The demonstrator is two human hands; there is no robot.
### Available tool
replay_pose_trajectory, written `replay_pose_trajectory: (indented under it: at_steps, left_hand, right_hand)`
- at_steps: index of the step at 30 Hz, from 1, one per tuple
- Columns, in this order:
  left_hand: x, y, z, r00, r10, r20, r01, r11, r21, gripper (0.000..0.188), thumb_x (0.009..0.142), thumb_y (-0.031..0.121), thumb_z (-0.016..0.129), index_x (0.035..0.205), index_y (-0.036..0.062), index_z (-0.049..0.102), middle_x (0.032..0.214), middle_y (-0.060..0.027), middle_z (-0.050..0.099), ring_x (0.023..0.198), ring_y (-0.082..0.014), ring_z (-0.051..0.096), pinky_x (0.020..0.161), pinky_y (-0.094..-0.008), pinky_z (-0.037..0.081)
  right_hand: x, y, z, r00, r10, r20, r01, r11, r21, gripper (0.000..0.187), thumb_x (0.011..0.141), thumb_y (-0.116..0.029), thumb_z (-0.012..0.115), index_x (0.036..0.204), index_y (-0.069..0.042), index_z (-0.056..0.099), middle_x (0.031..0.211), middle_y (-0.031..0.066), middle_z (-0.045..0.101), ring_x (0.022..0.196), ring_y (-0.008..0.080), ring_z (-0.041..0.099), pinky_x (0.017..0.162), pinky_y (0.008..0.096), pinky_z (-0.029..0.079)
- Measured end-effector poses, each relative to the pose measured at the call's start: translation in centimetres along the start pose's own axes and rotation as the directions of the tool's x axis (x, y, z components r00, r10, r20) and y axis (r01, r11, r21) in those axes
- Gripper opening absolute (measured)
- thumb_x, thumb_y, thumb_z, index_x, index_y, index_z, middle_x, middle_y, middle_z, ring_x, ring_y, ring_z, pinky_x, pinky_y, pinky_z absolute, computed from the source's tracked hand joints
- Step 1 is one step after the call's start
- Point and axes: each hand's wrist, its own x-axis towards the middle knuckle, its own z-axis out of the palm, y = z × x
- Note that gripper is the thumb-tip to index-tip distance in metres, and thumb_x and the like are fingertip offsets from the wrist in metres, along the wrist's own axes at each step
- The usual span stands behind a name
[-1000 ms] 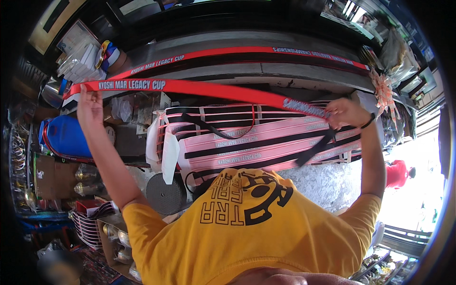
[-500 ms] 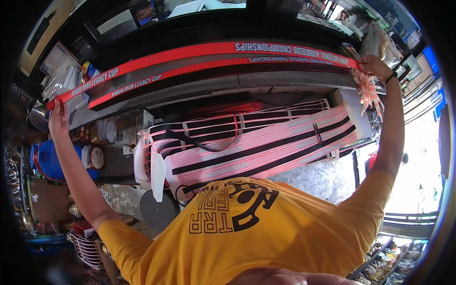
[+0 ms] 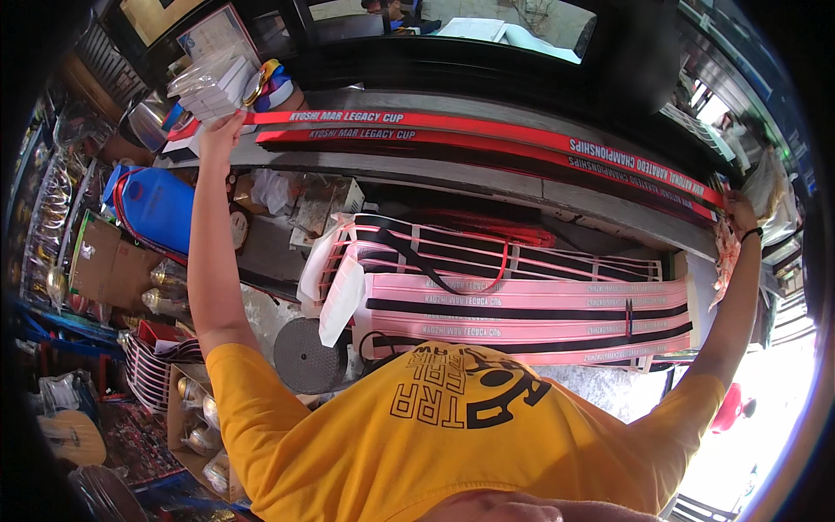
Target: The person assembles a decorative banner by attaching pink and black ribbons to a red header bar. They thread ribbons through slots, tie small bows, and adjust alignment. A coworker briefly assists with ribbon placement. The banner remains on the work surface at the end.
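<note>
A long red printed ribbon (image 3: 487,129) stretches taut between my hands along a dark ledge. My left hand (image 3: 222,135) is closed on its left end, beside a stack of white boxes. At the other end, the fingers of my right hand (image 3: 740,211) pinch the ribbon near a clear plastic bag. Just in front of it, a second red printed ribbon (image 3: 452,144) lies nearly parallel on the ledge. Below the ledge is a pink printed sheet (image 3: 539,317) with black strips across it and small dark snips (image 3: 629,317) on top.
White boxes (image 3: 213,83) and a coloured ribbon bundle (image 3: 271,83) stand at the ledge's left. A blue container (image 3: 155,209) sits below them. The plastic bag (image 3: 770,196) and pale red-and-white strips (image 3: 726,252) are near my right hand. A round dark disc (image 3: 309,355) lies lower left.
The view has swung leftward. The held ribbon has come closer to the second ribbon, narrowing the gap between them. Both hands keep their hold on its ends.
</note>
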Motion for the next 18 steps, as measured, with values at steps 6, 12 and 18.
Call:
replay_pose_trajectory:
  at_steps: [6,12,18]
  left_hand:
    - [-1.3,-1.1,1.7,0.996,0.080,-0.034,-0.071,0.974,0.215,0.031,0.082,0.028,0.076,0.099,0.0015,0.074,0.092,-0.0016,0.070,0.087,-0.0091,0.059,0.081,-0.0275,0.045]
    - [-1.4,-3.1,2.3,0.992,0.077,-0.102,-0.051,0.971,0.235,0.036,0.084,0.030,0.075,0.104,0.0011,0.073,0.094,-0.0053,0.071,0.089,-0.0116,0.061,0.084,-0.0279,0.046]
    - [-2.2,-3.5,2.9,0.987,0.118,-0.110,-0.089,0.967,0.239,0.037,0.084,0.031,0.074,0.104,0.0001,0.074,0.094,-0.0071,0.072,0.088,-0.0128,0.062,0.083,-0.0275,0.047]
  right_hand:
    - [2.7,3.3,0.0,0.980,-0.131,-0.147,0.093,0.967,-0.239,0.021,0.087,-0.016,0.066,0.107,-0.008,0.064,0.078,0.0001,0.062,0.055,0.0055,0.051,0.043,0.0239,0.037]
    - [1.6,3.3,2.4,0.951,-0.241,-0.196,0.214,0.966,-0.146,0.022,0.086,-0.013,0.067,0.107,-0.007,0.066,0.085,0.0005,0.063,0.057,0.0071,0.051,0.048,0.0249,0.039]
    - [-0.6,2.0,2.7,0.981,-0.077,-0.177,0.042,0.980,-0.196,0.025,0.084,-0.010,0.067,0.109,-0.007,0.067,0.089,0.0042,0.067,0.075,0.0153,0.061,0.068,0.0289,0.049]
